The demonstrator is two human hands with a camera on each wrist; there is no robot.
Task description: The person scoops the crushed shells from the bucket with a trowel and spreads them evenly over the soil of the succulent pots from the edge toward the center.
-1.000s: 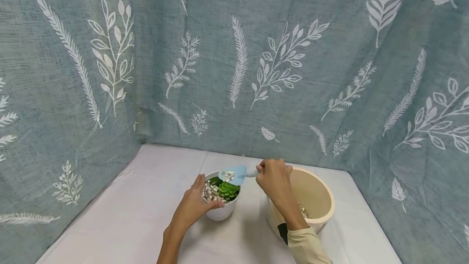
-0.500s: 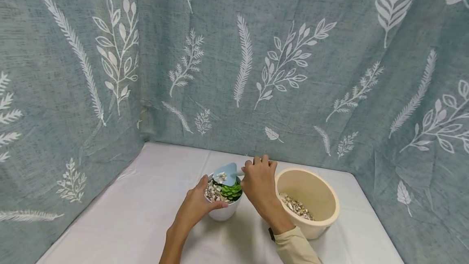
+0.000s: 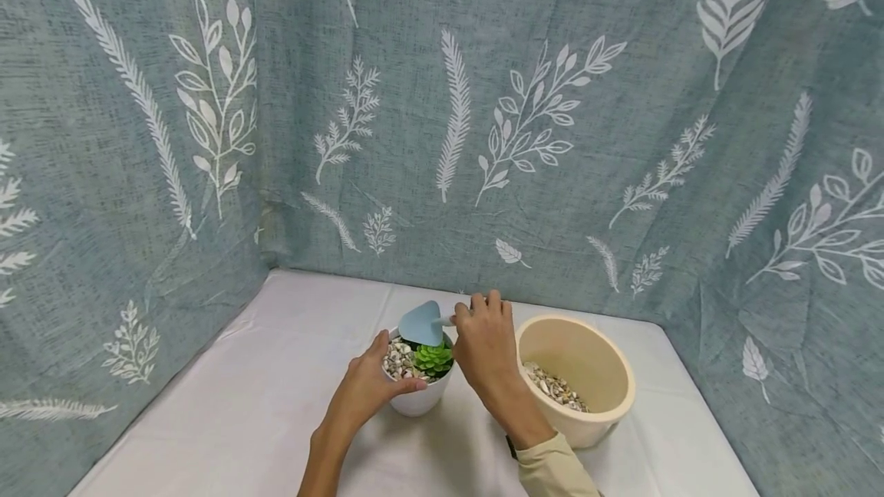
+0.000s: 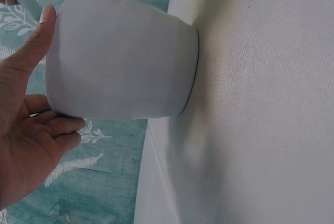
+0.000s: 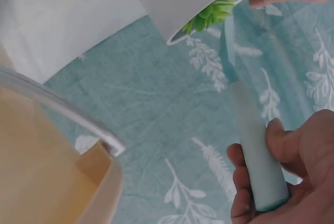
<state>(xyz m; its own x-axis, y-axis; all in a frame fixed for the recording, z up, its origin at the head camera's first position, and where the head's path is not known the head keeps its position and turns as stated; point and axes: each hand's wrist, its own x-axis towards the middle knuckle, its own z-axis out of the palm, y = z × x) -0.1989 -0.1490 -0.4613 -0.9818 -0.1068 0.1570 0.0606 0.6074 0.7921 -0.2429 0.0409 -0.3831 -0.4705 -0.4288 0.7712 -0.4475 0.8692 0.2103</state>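
A small white flowerpot point(image 3: 417, 404) stands on the table, holding pale pebbles point(image 3: 398, 360) and a green succulent point(image 3: 433, 360). My left hand point(image 3: 367, 385) grips its rim, thumb at the near side and fingers at the far side. In the left wrist view the pot's smooth wall point(image 4: 125, 57) fills the middle. My right hand point(image 3: 486, 340) holds a light blue trowel, its blade point(image 3: 420, 324) tilted over the back of the pot behind the succulent. No pebbles show on the blade. The right wrist view shows fingers and thumb round the trowel's handle point(image 5: 257, 145).
To the right stands a large cream bucket point(image 3: 602, 355) with a layer of pebbles point(image 3: 555, 387) at its bottom. White cloth point(image 3: 276, 405) covers the table. A leaf-patterned teal curtain point(image 3: 407, 136) hangs round the back and sides.
The trowel has moved left from beside the bucket to over the flowerpot and tipped; the pebbles on its blade are gone. My left hand has stayed on the pot.
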